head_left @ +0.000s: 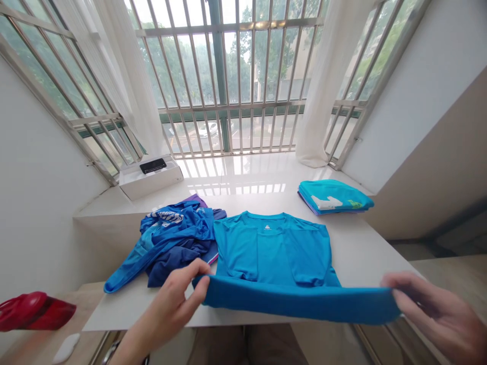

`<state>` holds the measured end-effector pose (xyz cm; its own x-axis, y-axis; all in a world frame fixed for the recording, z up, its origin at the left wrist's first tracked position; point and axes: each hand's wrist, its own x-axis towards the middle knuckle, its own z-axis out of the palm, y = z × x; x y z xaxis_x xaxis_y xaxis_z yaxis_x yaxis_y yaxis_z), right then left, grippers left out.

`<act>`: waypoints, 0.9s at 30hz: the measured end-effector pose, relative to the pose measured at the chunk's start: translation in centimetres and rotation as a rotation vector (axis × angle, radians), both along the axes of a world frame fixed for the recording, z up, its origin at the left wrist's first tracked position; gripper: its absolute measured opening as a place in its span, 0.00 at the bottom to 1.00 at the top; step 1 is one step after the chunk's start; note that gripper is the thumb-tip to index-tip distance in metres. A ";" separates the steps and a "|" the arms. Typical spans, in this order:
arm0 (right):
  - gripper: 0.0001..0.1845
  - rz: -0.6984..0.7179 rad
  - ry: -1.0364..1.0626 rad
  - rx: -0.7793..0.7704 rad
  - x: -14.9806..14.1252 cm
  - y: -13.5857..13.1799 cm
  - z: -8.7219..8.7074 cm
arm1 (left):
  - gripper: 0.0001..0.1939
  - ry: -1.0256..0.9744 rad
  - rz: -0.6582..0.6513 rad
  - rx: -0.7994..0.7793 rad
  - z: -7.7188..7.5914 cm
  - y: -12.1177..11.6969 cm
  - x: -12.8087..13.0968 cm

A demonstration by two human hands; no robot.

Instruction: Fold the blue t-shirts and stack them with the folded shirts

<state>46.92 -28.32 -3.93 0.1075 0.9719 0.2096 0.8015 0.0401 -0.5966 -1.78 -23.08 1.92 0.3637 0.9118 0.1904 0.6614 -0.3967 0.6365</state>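
Note:
A teal-blue T-shirt (272,248) lies on the white table, neckline toward the window, its sleeves folded inward over the body. Its lower end is lifted off the surface as a band stretched between both hands. My left hand (178,294) pinches the left corner of that band between thumb and fingers. At the opposite corner my right hand (437,314), slightly blurred, grips the fabric the same way. Left of the shirt sits a loose heap of blue and navy clothes (178,238), close beside it.
A stack of folded clothes (335,195), turquoise on top, rests at the right rear. A white box (150,185) with a black phone (152,166) on it stands at the left rear by the barred window. Something red (36,310) is at the lower left.

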 end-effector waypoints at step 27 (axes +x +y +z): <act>0.21 -0.021 -0.068 -0.159 -1.9 22.3 -4.1 | 0.13 0.162 0.140 -0.029 -8.2 19.9 4.2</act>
